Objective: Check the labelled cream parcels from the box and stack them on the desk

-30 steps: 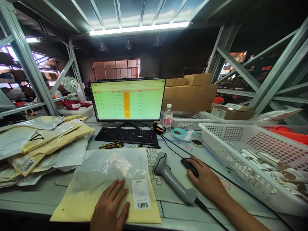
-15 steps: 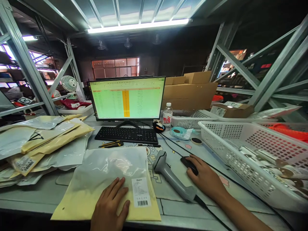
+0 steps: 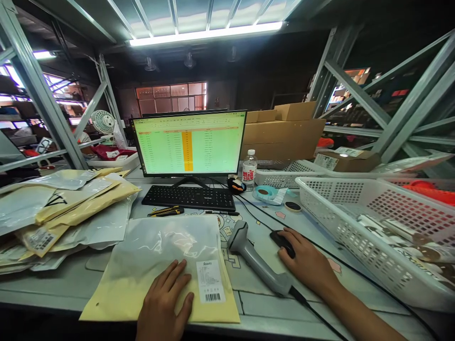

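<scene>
My left hand lies flat, fingers apart, on a yellow and clear plastic bag at the desk's front edge. A white barcode label is stuck on the bag, just right of my fingertips. Over a black computer mouse my right hand is curled, gripping it. Between the two hands a grey barcode scanner rests on the desk mat, its cable running toward the front. Behind the bag stand a black keyboard and a lit monitor showing a spreadsheet with an orange column.
Filled bags are piled at the left. White plastic baskets line the right side, one holding packaged items. A water bottle, tape roll, utility knife and marker lie near the keyboard. Cardboard boxes stand behind.
The view has shifted very slightly, moving the desk items a little to the right. Both hands keep their places on the bag and the mouse.
</scene>
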The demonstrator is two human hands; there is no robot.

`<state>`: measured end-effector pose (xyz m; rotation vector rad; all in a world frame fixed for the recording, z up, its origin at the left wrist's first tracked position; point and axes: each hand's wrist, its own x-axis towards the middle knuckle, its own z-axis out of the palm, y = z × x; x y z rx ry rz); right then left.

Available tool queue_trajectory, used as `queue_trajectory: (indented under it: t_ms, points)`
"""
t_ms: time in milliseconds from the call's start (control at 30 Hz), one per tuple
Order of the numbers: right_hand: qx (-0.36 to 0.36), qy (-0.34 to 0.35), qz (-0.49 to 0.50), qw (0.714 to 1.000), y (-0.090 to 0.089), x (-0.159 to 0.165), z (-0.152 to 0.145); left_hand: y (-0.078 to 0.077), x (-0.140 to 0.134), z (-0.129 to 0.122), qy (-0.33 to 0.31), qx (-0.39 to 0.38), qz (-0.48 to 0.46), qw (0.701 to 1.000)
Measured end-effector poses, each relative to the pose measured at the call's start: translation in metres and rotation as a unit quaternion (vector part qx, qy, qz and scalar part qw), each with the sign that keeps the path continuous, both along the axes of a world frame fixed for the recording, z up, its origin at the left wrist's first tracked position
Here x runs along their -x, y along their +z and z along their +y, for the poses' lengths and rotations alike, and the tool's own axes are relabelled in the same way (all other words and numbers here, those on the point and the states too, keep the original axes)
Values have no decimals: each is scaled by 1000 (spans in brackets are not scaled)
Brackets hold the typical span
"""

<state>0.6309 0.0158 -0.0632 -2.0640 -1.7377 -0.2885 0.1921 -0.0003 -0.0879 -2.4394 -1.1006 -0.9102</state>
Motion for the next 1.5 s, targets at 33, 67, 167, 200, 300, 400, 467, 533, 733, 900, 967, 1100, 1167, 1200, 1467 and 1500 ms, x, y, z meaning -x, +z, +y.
queue_trajectory:
  t_ms: [33,67,167,200,300,400,467,533,733,900,967,1100,1167,1200,1467,1500]
  points:
    - [0,0,-2,1000,0,0,0,0,0,0,1,1,-1,1000]
    - [0,1,-4,1000,-1,-1,0,1,0,-1,0,1,-2,1000]
    - [-3,6,-8,1000,-1,-1,0,2,-1,-2,1,2,-5,1000]
    - [-2,7,-9,1000,-1,-1,0,2,-1,-2,2,2,-5,1000]
    - [7,4,-10,1000,1,0,-1,2,-1,-2,6,4,-2,1000]
    - [9,2,-13,1000,3,2,-2,2,-1,-2,9,8,0,1000]
    - [3,3,-16,1000,4,3,-2,2,-1,-2,8,8,0,1000]
    - [-3,5,-21,1000,3,3,-2,3,-2,-2,8,8,-2,1000]
    - [-13,18,-18,1000,1,1,-2,6,-3,-2,6,7,-14,1000]
    - [-38,20,-6,999,2,1,-1,8,-4,-2,7,10,-23,1000]
    - [-49,24,-4,998,2,1,-1,9,-5,-3,5,13,-26,1000]
    - [-56,25,-9,998,0,-1,1,10,-6,-5,3,18,-39,999]
    - [-54,23,-13,998,-1,-2,1,9,-6,-6,1,22,-46,999]
    - [-52,21,-14,998,-2,-2,1,8,-6,-6,-2,26,-52,998]
    - [-27,13,-6,1000,2,2,1,33,14,-17,-152,-26,-209,966]
    - [-26,12,-5,1000,3,2,1,40,15,-28,-183,-28,-230,955]
